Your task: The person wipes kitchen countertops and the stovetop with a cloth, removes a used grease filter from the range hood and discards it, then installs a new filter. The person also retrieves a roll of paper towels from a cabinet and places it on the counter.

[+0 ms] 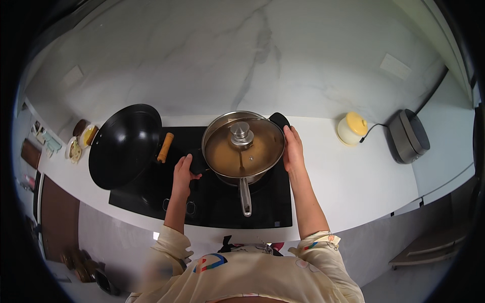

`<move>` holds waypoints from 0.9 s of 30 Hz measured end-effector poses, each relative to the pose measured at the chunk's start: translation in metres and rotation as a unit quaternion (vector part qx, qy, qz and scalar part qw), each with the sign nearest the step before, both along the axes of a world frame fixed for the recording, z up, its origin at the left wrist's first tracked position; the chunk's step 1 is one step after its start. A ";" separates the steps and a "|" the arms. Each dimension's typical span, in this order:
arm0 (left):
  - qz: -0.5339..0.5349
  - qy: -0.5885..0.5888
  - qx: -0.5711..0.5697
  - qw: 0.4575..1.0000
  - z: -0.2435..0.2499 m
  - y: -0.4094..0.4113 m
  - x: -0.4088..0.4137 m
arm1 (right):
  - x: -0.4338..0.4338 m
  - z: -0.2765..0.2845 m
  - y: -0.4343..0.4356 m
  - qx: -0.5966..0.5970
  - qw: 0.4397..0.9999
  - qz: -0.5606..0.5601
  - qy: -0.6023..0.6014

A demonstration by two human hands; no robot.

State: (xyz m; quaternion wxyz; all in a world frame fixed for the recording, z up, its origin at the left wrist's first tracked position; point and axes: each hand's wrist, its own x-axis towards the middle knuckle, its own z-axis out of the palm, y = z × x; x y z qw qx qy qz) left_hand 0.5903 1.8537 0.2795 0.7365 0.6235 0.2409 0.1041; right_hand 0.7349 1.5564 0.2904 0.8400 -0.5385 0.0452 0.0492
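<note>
A steel pot point(218, 127) stands on the right part of a black glass cooktop point(223, 210). Its glass lid point(219, 153) has a metal knob and sits askew, with a gap along the back left. From under the lid's front edge a steel utensil handle point(245, 197) sticks out towards me. My left hand point(183, 174) grips a black handle or grip cover point(197, 162) at the pot's left side. At the right side, my right hand point(293, 147) is closed about a matching black piece point(279, 119). Brownish contents show dimly through the glass.
To the left, a black wok point(125, 147) with a wooden handle point(165, 147) stands over the cooktop. Small dishes point(75, 149) lie beyond it. A yellow-lidded jar point(350, 128) and a grey appliance point(407, 136) with a cord occupy the right of the white counter point(337, 181).
</note>
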 end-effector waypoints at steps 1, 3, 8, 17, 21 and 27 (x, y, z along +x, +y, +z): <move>0.010 -0.009 0.003 1.000 0.002 -0.004 -0.001 | 0.002 -0.001 0.004 0.023 1.000 -0.004 -0.013; 0.027 -0.027 0.009 0.999 0.010 -0.017 -0.006 | -0.001 0.000 0.002 0.003 1.000 -0.021 0.003; 0.036 -0.043 0.036 0.998 0.049 -0.066 -0.020 | -0.008 0.001 -0.033 0.056 0.998 -0.029 0.017; -0.078 -0.032 0.008 0.996 0.005 -0.222 0.002 | -0.046 -0.004 -0.242 0.009 0.992 -0.126 0.018; -0.205 -0.003 -0.068 0.976 -0.039 -0.313 0.025 | -0.067 -0.018 -0.353 -0.046 0.976 -0.214 -0.015; -0.359 0.035 -0.080 0.929 -0.057 -0.425 0.057 | -0.097 -0.020 -0.483 -0.066 0.964 -0.255 -0.044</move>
